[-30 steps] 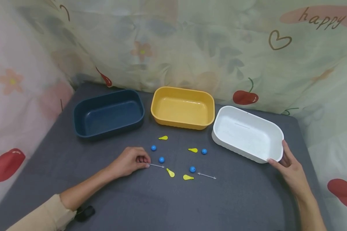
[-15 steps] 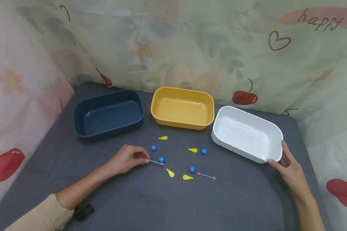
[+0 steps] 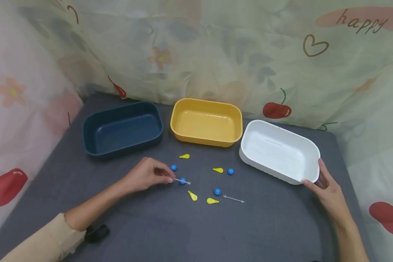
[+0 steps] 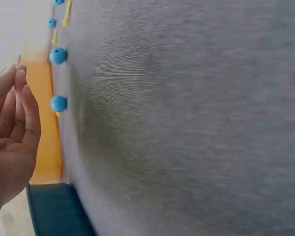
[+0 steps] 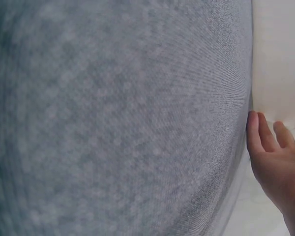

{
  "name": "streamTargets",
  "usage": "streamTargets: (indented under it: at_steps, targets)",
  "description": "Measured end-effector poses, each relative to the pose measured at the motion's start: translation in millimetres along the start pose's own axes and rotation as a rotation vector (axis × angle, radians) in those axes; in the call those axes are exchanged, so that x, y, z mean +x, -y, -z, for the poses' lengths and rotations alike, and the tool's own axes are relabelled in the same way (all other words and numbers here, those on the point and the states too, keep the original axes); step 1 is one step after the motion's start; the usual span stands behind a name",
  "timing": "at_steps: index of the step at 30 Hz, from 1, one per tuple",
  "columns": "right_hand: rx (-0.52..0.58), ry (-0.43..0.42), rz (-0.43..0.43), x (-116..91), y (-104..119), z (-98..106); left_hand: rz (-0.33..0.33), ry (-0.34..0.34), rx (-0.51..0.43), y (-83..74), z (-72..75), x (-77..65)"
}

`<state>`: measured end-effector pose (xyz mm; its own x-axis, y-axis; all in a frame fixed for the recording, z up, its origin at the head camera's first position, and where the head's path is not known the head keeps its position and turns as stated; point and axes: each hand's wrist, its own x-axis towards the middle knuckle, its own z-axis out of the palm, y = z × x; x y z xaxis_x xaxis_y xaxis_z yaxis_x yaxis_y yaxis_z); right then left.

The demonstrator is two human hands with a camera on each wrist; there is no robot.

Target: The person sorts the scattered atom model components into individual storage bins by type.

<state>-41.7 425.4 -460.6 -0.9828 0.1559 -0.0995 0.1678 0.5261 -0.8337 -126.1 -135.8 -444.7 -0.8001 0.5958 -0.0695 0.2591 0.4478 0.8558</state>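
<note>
My left hand (image 3: 147,176) pinches one end of a thin, pale translucent plastic rod (image 3: 185,182) between thumb and fingers. The rod's free end points right, across a blue ball (image 3: 182,180) as seen from the head. In the left wrist view, the fingertips of the left hand (image 4: 14,128) meet, but the rod cannot be made out. A second similar rod (image 3: 234,199) lies on the cloth beside another blue ball (image 3: 217,191). At right, my right hand (image 3: 332,200) holds the near corner of a white bin (image 3: 268,170), its thumb and fingers on either side.
A dark blue bin (image 3: 126,131) stands at back left, a yellow bin (image 3: 206,125) at back centre. Several small yellow bulb-shaped pieces, one yellow piece (image 3: 193,195) near the front, and more blue balls lie scattered. A patterned curtain (image 3: 196,51) surrounds the grey surface.
My left hand has lifted the rod and shifted it slightly right, so it now overlaps a blue ball. The right hand keeps its place at the white bin.
</note>
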Motion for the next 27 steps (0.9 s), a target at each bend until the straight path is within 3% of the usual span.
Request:
streamTargets:
  at_steps: [6, 27]
  targets:
    - [0.009, 0.005, -0.007, -1, 0, -1, -0.001, -0.017, 0.001, -10.1, -2.2, 10.9]
    - [0.05, -0.003, 0.015, 1, -1, -1, -0.15, -0.038, 0.015, -38.4, -4.9, 48.5]
